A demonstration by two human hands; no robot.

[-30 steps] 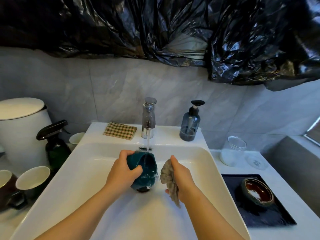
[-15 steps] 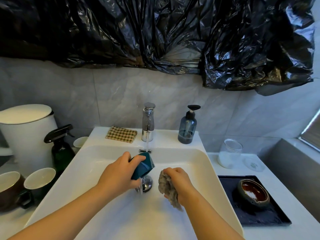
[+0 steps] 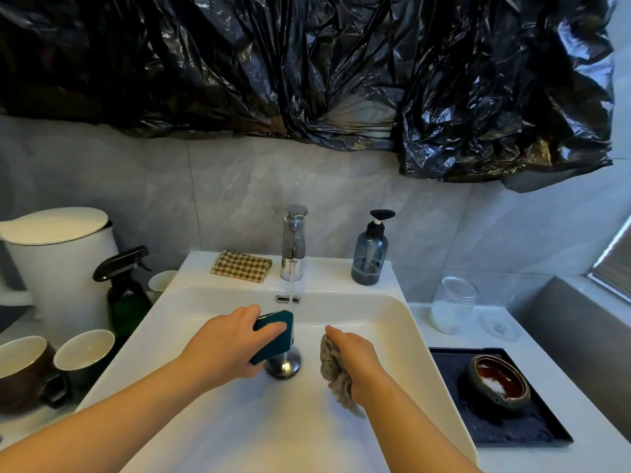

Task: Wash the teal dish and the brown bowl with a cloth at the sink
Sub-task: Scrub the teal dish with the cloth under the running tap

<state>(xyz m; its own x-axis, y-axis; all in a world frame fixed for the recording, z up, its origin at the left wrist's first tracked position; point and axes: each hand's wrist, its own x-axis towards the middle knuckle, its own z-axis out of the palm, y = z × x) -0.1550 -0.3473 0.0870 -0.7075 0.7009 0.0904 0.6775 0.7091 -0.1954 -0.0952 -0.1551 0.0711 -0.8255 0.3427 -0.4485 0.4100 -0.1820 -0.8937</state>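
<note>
From the head view, the left hand (image 3: 223, 343) grips the teal dish (image 3: 275, 337) over the sink (image 3: 403, 322), tilted on edge just above the metal drain plug (image 3: 284, 363). Water runs from the tap (image 3: 293, 242) down just behind the dish. The right hand (image 3: 355, 360) is closed around a bunched grey cloth (image 3: 336, 373), apart from the dish. The brown bowl (image 3: 498, 382) sits on a dark tray (image 3: 546, 435) on the desk to the right. A soap bottle (image 3: 370, 257) and checked cloth (image 3: 241, 266) flank the tap; mugs (image 3: 83, 349) and a spray bottle (image 3: 126, 295) stand left.
</note>
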